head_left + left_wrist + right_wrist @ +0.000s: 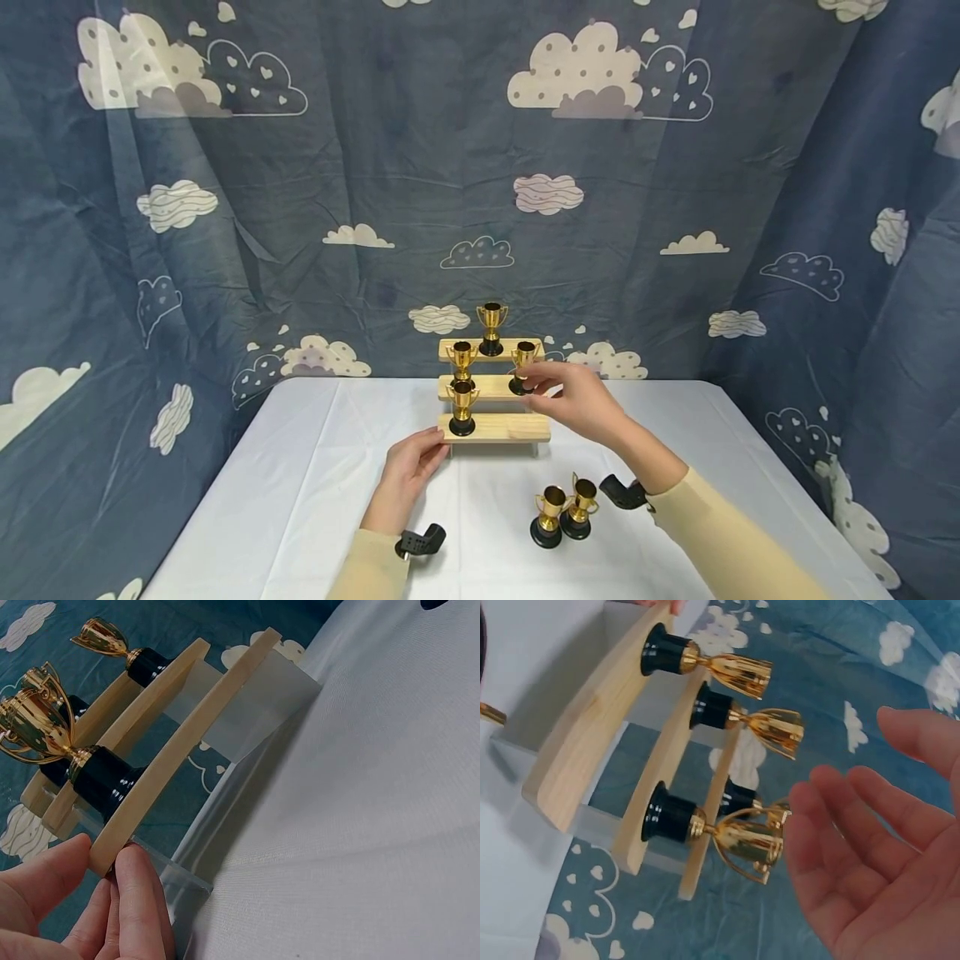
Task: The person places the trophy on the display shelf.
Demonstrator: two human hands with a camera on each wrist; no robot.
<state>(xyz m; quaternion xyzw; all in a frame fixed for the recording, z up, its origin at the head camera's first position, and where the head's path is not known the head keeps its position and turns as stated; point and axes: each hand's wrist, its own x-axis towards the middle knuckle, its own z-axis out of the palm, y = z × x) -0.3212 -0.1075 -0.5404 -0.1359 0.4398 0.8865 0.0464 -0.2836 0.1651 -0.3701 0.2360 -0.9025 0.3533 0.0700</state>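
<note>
A three-step wooden display stand (510, 428) holds small gold trophies with black bases. One trophy (491, 318) stands on the top board. On the middle board are a left trophy (462, 356) and a right trophy (523, 353), and another trophy (462, 400) sits at the left of the bottom board. My left hand (407, 472) pinches the left end of the bottom board between thumb and fingers, seen close in the left wrist view. Beside the middle board's right trophy, my right hand (877, 862) has loosely bent fingers, its fingertips near the cup, with nothing held.
Two more trophies, one in front (547, 518) and one just behind it (580, 505), stand close together on the white-covered table (322, 492), right of centre. A dark blue cloth (420, 150) with cloud prints hangs behind the table and at both sides.
</note>
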